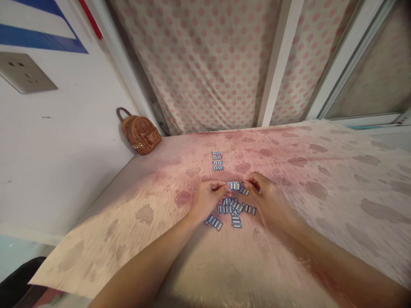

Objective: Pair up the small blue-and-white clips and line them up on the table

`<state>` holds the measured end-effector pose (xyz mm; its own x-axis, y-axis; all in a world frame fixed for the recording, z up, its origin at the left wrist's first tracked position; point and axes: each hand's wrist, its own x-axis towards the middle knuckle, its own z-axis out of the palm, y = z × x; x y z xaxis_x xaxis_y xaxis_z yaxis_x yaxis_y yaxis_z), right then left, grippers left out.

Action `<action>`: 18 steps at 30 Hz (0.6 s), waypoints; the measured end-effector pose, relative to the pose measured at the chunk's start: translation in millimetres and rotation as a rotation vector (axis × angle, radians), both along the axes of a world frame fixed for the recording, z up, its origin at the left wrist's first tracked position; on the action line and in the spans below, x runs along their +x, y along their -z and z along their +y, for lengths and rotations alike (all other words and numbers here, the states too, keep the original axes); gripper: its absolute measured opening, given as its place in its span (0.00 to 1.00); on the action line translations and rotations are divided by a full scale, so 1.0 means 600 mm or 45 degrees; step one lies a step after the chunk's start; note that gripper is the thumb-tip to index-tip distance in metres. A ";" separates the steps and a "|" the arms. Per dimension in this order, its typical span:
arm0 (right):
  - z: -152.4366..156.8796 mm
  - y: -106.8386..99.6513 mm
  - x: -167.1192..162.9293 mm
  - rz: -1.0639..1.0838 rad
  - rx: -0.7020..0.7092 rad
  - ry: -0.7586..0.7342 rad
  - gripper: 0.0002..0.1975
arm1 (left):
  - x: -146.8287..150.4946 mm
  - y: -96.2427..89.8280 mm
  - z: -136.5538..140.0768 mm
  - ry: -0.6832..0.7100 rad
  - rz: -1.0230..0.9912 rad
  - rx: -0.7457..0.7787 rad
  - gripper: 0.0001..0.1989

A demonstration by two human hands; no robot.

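Observation:
My left hand (208, 196) is closed, its thumb and forefinger pinching the left end of a small strip of blue-edged white labels (234, 186). Just right of that strip, my right hand (271, 196) has its thumb and fingers drawn together; what they grip is too small to tell. Under and between the hands lies a loose pile of similar blue-and-white strips (236, 206), some overlapping. One strip (214, 222) lies apart near my left wrist. Farther back, several short strips (217, 161) are laid in a neat column. Any print on them is unreadable.
The table has a pinkish, leaf-patterned cover (144, 214). A small brown backpack-shaped bag (141, 133) stands at its back left corner against the wall. Behind the table hang dotted curtains (205, 64) beside a white frame post (279, 64). A wall socket (27, 72) is at left.

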<state>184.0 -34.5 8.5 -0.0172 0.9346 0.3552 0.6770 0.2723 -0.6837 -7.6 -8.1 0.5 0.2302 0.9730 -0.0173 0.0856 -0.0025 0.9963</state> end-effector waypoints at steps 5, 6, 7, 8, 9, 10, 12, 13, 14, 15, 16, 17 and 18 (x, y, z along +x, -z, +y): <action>0.024 0.035 0.018 -0.258 -0.091 -0.015 0.03 | -0.002 -0.006 0.006 -0.075 -0.041 -0.029 0.06; 0.028 0.041 0.020 -0.294 -0.106 -0.020 0.04 | -0.003 -0.007 0.006 -0.077 -0.045 -0.028 0.05; 0.031 0.046 0.019 -0.317 -0.115 -0.027 0.05 | -0.003 -0.008 0.006 -0.079 -0.049 -0.029 0.05; 0.032 0.050 0.018 -0.328 -0.117 -0.036 0.05 | -0.004 -0.008 0.007 -0.081 -0.052 -0.033 0.05; 0.033 0.051 0.016 -0.327 -0.112 -0.046 0.05 | -0.005 -0.007 0.008 -0.083 -0.055 -0.035 0.05; 0.033 0.052 0.014 -0.318 -0.105 -0.058 0.05 | -0.006 -0.006 0.009 -0.084 -0.057 -0.034 0.06; 0.032 0.050 0.011 -0.293 -0.106 -0.084 0.05 | -0.008 -0.004 0.012 -0.093 -0.058 -0.026 0.06; 0.031 0.049 0.010 -0.284 -0.110 -0.093 0.05 | -0.009 -0.003 0.014 -0.098 -0.058 -0.021 0.06; 0.031 0.048 0.010 -0.276 -0.116 -0.095 0.05 | -0.009 -0.002 0.015 -0.103 -0.057 -0.015 0.05; 0.030 0.049 0.010 -0.267 -0.122 -0.096 0.05 | -0.010 -0.002 0.016 -0.107 -0.056 -0.006 0.05; 0.030 0.049 0.010 -0.254 -0.129 -0.095 0.05 | -0.011 -0.002 0.016 -0.109 -0.053 0.004 0.05; 0.030 0.051 0.010 -0.236 -0.136 -0.096 0.05 | -0.011 -0.002 0.017 -0.110 -0.049 0.012 0.05; 0.031 0.053 0.011 -0.214 -0.142 -0.097 0.05 | -0.011 -0.003 0.017 -0.111 -0.045 0.018 0.06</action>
<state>190.4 -16.1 -23.3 -0.1398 0.9617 0.2357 0.7643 0.2561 -0.5918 -14.5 2.0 2.0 0.1448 0.9895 0.0030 0.0507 -0.0104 0.9987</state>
